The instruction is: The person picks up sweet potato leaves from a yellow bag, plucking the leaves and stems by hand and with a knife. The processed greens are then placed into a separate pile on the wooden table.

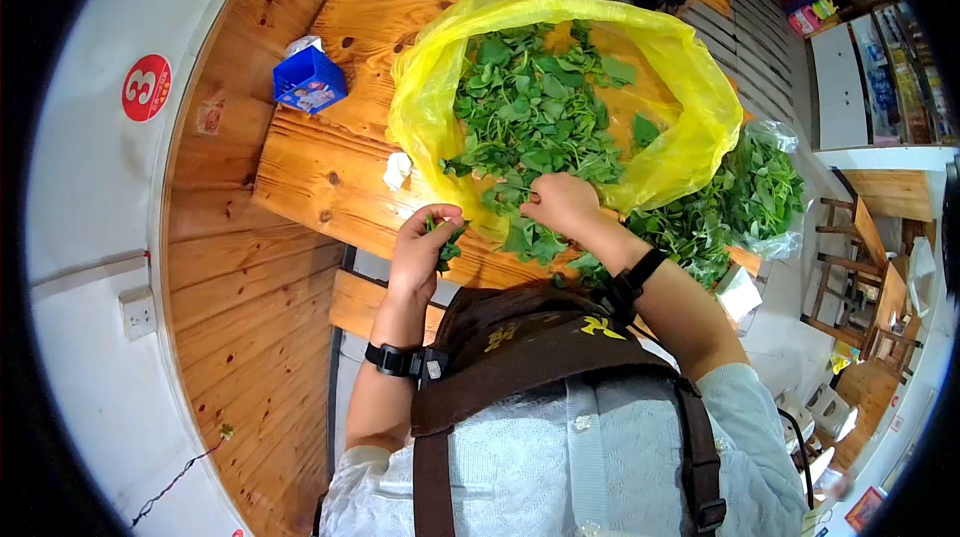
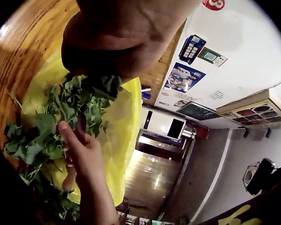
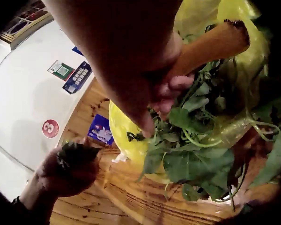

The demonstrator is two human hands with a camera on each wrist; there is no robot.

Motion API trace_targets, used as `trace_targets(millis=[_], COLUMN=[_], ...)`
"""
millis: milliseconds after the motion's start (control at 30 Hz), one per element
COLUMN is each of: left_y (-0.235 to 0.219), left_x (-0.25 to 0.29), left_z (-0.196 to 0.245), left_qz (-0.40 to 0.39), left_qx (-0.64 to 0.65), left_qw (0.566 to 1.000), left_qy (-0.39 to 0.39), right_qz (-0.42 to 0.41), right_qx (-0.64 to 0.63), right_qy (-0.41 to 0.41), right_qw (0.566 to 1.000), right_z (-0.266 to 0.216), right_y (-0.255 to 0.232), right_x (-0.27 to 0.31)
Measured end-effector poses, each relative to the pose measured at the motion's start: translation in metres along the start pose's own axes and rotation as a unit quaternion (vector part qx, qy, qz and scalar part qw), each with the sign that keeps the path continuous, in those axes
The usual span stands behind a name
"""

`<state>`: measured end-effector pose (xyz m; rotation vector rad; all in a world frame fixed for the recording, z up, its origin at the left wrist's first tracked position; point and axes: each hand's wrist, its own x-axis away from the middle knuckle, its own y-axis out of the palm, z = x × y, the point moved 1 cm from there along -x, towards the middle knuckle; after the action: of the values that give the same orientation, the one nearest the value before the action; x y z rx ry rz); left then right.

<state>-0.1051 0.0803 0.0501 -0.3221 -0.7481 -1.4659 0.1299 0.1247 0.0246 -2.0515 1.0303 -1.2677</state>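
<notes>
A yellow plastic bag (image 1: 690, 67) lies wide on the wooden table, its mouth spread around a heap of green leaves (image 1: 530, 107). The left hand (image 1: 418, 252), at the bag's near left edge, grips a small bunch of leaves (image 1: 449, 249); the right wrist view shows that hand (image 3: 68, 171) curled round dark leaves. At the near rim of the bag, the right hand (image 1: 563, 205) has its fingers bent and pinches at leafy stems. Large leaves (image 3: 199, 168) hang just beside it in the right wrist view. Its fingertips are partly hidden there by the hand itself.
A blue box (image 1: 310, 80) stands at the table's left, with a crumpled white tissue (image 1: 397, 171) nearer the bag. More greens (image 1: 765, 187) lie to the right in clear plastic. A wood-panelled wall (image 1: 240, 297) borders the left side; stools (image 1: 850, 277) stand farther right.
</notes>
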Motion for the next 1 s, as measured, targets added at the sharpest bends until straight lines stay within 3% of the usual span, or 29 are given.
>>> trace_targets(millis=[33, 100, 133, 167, 300, 467, 600, 700, 800, 833, 933, 1000], left_y=[0.003, 0.006, 0.006, 0.007, 0.017, 0.046, 0.064, 0.068, 0.090, 0.096, 0.110, 0.109], left_x=[0.003, 0.006, 0.007, 0.007, -0.001, 0.002, 0.013, 0.026, 0.053, 0.058, 0.064, 0.055], left_z=[0.006, 0.011, 0.010, 0.010, 0.007, 0.023, 0.038, 0.055, 0.079, 0.086, 0.089, 0.077], left_qz=[0.004, 0.005, 0.001, -0.005, -0.049, -0.127, -0.145, -0.111, -0.049, -0.037, -0.067, -0.120], left_qx=[0.001, 0.001, -0.002, -0.005, -0.011, -0.052, -0.101, -0.229, -0.272, -0.305, -0.346, -0.343], left_qw=[1.000, 1.000, 1.000, 1.000, 0.998, 0.990, 0.969, 0.906, 0.820, 0.764, 0.741, 0.786], left_qy=[-0.003, -0.006, -0.005, -0.004, -0.036, -0.025, 0.170, 0.338, 0.501, 0.567, 0.572, 0.500], right_qz=[0.004, -0.012, -0.020, -0.028, -0.030, -0.027, -0.025, -0.085, -0.062, -0.057, -0.064, -0.059], right_qx=[-0.061, -0.230, -0.312, -0.461, -0.633, -0.726, -0.778, -0.817, -0.812, -0.805, -0.801, -0.759], right_qy=[0.041, 0.049, 0.054, 0.090, 0.082, 0.011, -0.024, -0.095, -0.068, -0.056, -0.034, -0.037], right_qw=[0.997, 0.972, 0.948, 0.883, 0.769, 0.687, 0.627, 0.563, 0.576, 0.588, 0.594, 0.647], right_z=[0.005, 0.027, 0.019, 0.014, 0.011, 0.010, 0.006, 0.012, 0.002, 0.000, -0.003, -0.010], right_y=[0.005, 0.000, -0.013, -0.027, -0.063, -0.077, -0.082, -0.075, -0.077, -0.077, -0.075, -0.080], right_x=[-0.005, -0.005, 0.002, 0.020, 0.058, 0.091, 0.107, 0.109, 0.113, 0.113, 0.114, 0.120])
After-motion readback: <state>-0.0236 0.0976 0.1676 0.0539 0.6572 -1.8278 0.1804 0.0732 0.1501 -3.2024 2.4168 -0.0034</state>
